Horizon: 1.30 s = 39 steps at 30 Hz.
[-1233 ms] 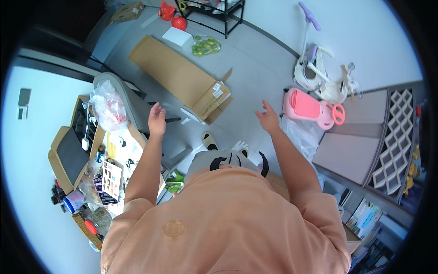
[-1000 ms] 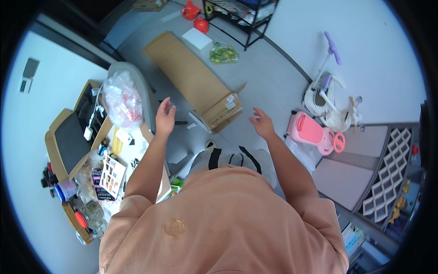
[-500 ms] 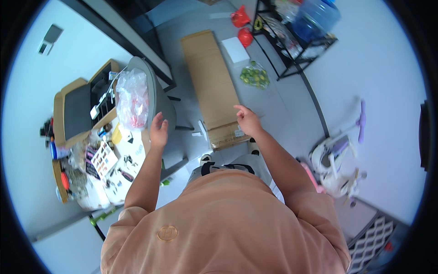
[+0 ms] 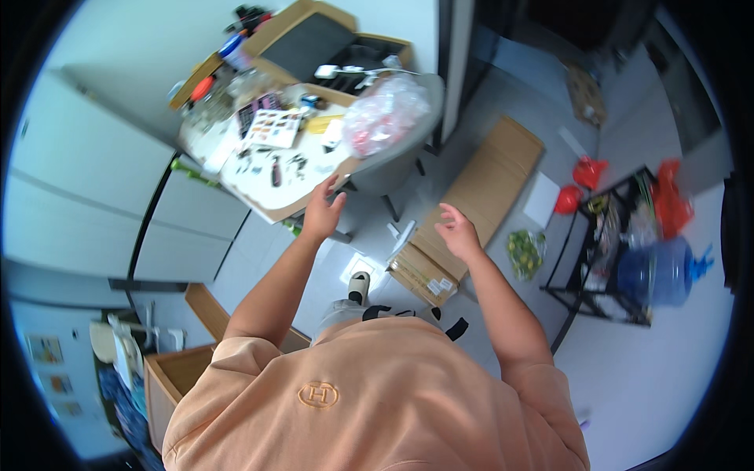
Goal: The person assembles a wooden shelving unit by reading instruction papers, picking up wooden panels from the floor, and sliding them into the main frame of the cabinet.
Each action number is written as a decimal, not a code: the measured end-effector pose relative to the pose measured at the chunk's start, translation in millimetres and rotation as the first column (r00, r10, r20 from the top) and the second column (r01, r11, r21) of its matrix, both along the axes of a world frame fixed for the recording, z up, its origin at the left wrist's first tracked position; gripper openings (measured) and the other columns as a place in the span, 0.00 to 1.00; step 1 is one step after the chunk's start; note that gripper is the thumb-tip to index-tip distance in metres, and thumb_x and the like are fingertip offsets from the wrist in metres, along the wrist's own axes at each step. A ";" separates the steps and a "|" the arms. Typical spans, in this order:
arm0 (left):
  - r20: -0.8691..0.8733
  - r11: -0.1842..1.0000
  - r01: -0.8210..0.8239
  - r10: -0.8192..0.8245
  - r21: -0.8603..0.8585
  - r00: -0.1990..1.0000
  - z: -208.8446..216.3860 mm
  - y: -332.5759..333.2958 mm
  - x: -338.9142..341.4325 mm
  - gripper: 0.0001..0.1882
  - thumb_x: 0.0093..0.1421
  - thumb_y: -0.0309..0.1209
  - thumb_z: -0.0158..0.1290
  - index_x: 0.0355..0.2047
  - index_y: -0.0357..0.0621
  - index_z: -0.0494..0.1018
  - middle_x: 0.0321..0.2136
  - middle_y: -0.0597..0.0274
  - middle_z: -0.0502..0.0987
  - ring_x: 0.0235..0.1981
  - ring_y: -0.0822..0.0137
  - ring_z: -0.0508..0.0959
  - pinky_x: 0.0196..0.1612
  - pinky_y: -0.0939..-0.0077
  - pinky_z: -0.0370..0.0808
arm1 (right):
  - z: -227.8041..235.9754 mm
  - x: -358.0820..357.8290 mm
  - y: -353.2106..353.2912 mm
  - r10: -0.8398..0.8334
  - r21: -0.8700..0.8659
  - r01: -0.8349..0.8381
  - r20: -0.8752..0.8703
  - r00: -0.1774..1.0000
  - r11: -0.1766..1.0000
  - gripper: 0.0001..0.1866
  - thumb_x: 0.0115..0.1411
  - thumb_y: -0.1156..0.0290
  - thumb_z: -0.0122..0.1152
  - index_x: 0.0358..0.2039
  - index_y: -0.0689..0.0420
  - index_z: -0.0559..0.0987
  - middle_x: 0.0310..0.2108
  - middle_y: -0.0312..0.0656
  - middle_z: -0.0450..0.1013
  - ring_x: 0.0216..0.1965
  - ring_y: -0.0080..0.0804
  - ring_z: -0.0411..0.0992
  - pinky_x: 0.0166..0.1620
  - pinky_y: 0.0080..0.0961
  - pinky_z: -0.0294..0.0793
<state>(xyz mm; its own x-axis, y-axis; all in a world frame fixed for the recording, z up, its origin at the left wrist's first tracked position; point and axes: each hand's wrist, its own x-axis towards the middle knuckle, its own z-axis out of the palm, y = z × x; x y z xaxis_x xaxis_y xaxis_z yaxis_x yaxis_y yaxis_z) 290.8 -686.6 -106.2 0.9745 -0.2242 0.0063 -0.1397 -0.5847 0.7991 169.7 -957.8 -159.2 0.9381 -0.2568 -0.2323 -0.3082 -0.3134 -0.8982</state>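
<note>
My left hand (image 4: 323,212) is held up near the front corner of a cluttered white table (image 4: 263,192), its thumb and fingers apart with nothing in them. To its right, my right hand (image 4: 459,234) hovers over a long brown cardboard box (image 4: 499,173) lying on the floor. Its fingers are slightly bent, spread, and hold nothing. Whether either hand touches anything beneath it does not show, but both look raised in the air. A grey chair (image 4: 430,102) stands beside the table, bearing a clear plastic bag (image 4: 386,116) with reddish contents.
An open carton (image 4: 305,43), a picture sheet (image 4: 272,128) and small parts crowd the table. Right of the box lie a white box (image 4: 542,199) and a bag of green-yellow produce (image 4: 525,253). A black rack (image 4: 577,297) holds a blue water jug (image 4: 656,271). Wooden furniture (image 4: 174,369) stands left.
My view has turned left, so the table, chair and box appear shifted right and wooden furniture has come in at the left. Both hands stay raised; the right hand's pointing finger has bent slightly.
</note>
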 end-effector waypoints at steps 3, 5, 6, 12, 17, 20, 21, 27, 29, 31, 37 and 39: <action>0.005 0.977 -0.210 0.210 -0.039 0.978 -4.5 70.5 -12.6 0.23 0.55 0.27 0.49 0.52 0.44 0.60 0.48 0.55 0.64 0.45 0.63 0.69 0.44 0.73 0.69 | 9.6 33.5 46.3 0.145 0.032 -0.147 0.054 0.988 0.989 0.22 0.50 0.71 0.57 0.48 0.54 0.69 0.39 0.40 0.70 0.32 0.27 0.70 0.37 0.23 0.70; -0.009 0.956 -0.293 0.292 -0.031 0.956 -6.3 109.3 -26.4 0.24 0.54 0.27 0.49 0.52 0.44 0.60 0.47 0.54 0.66 0.45 0.63 0.68 0.44 0.72 0.69 | 11.3 51.3 74.7 0.252 0.087 -0.253 0.017 0.968 0.964 0.19 0.49 0.70 0.57 0.44 0.55 0.72 0.32 0.38 0.72 0.29 0.25 0.71 0.34 0.21 0.70; -0.020 0.933 -0.357 0.357 -0.030 0.934 -12.3 129.3 -31.8 0.24 0.54 0.28 0.49 0.52 0.44 0.60 0.47 0.54 0.66 0.45 0.63 0.69 0.44 0.72 0.69 | 6.0 60.3 89.8 0.266 0.084 -0.269 0.049 0.963 0.960 0.16 0.49 0.70 0.58 0.41 0.56 0.73 0.27 0.36 0.72 0.27 0.24 0.70 0.31 0.20 0.70; -0.107 0.860 -0.505 0.497 -0.073 0.861 -42.8 229.6 -18.3 0.24 0.54 0.29 0.49 0.52 0.45 0.61 0.48 0.53 0.66 0.45 0.64 0.69 0.45 0.72 0.68 | -5.9 114.8 185.6 0.360 0.023 -0.360 0.002 0.933 0.933 0.17 0.50 0.71 0.57 0.41 0.57 0.73 0.27 0.37 0.72 0.25 0.24 0.70 0.29 0.20 0.70; -0.135 0.878 -0.452 0.434 -0.158 0.891 -56.4 276.7 38.5 0.23 0.53 0.30 0.50 0.51 0.46 0.62 0.46 0.54 0.67 0.45 0.61 0.69 0.43 0.70 0.69 | -0.3 158.4 260.7 0.314 0.000 -0.314 -0.058 0.948 0.949 0.20 0.49 0.71 0.57 0.45 0.56 0.71 0.28 0.39 0.72 0.25 0.27 0.71 0.30 0.22 0.70; -0.139 0.897 -0.409 0.390 -0.168 0.910 -57.4 295.8 60.4 0.23 0.53 0.29 0.50 0.51 0.46 0.62 0.46 0.55 0.67 0.44 0.62 0.69 0.43 0.71 0.69 | -2.5 178.8 284.7 0.372 -0.138 -0.379 -0.074 0.925 0.915 0.23 0.49 0.71 0.56 0.48 0.57 0.68 0.34 0.42 0.71 0.30 0.30 0.71 0.35 0.25 0.70; -0.125 0.909 -0.384 0.368 -0.162 0.922 -55.0 301.9 65.7 0.23 0.53 0.29 0.50 0.51 0.46 0.63 0.46 0.55 0.67 0.44 0.62 0.69 0.42 0.71 0.69 | -3.3 188.8 290.2 0.365 -0.143 -0.374 -0.087 0.927 0.916 0.23 0.49 0.71 0.56 0.48 0.57 0.68 0.34 0.42 0.71 0.30 0.30 0.71 0.35 0.25 0.70; -0.266 0.864 -0.469 0.415 -0.184 0.870 -74.1 333.8 71.1 0.23 0.55 0.28 0.48 0.53 0.46 0.60 0.47 0.54 0.66 0.45 0.64 0.68 0.46 0.73 0.67 | -20.9 219.5 284.7 0.229 -0.242 -0.264 -0.164 0.959 0.934 0.24 0.48 0.69 0.57 0.49 0.55 0.68 0.36 0.42 0.70 0.31 0.31 0.70 0.36 0.25 0.70; -0.292 0.861 -0.477 0.417 -0.176 0.861 -75.4 335.4 72.0 0.23 0.55 0.28 0.48 0.52 0.46 0.60 0.47 0.55 0.66 0.45 0.65 0.68 0.46 0.74 0.66 | -30.8 224.7 273.3 0.182 -0.326 -0.235 -0.185 0.966 0.916 0.24 0.48 0.68 0.58 0.48 0.55 0.69 0.35 0.41 0.70 0.32 0.31 0.70 0.37 0.25 0.70; -0.303 0.866 -0.467 0.402 -0.181 0.864 -72.7 334.7 78.7 0.23 0.56 0.28 0.47 0.52 0.46 0.60 0.47 0.54 0.66 0.45 0.65 0.68 0.46 0.73 0.66 | -37.7 235.4 264.4 0.204 -0.356 -0.244 -0.148 0.968 0.902 0.21 0.48 0.69 0.57 0.45 0.55 0.71 0.35 0.41 0.70 0.33 0.32 0.70 0.37 0.27 0.70; -0.277 0.873 -0.461 0.409 -0.159 0.869 -52.3 328.3 109.7 0.22 0.56 0.28 0.47 0.52 0.45 0.60 0.47 0.54 0.66 0.45 0.64 0.68 0.47 0.74 0.66 | -44.7 282.7 265.6 0.295 -0.437 -0.256 0.022 0.955 0.862 0.10 0.47 0.70 0.57 0.32 0.56 0.78 0.30 0.44 0.72 0.31 0.38 0.70 0.36 0.30 0.70; -0.257 0.863 -0.487 0.444 -0.135 0.858 -48.3 329.1 115.1 0.22 0.55 0.28 0.48 0.52 0.44 0.61 0.46 0.54 0.67 0.45 0.63 0.68 0.45 0.73 0.68 | -43.6 300.0 273.3 0.311 -0.458 -0.271 0.013 0.950 0.846 0.07 0.46 0.70 0.57 0.27 0.55 0.79 0.27 0.43 0.72 0.31 0.40 0.70 0.34 0.30 0.70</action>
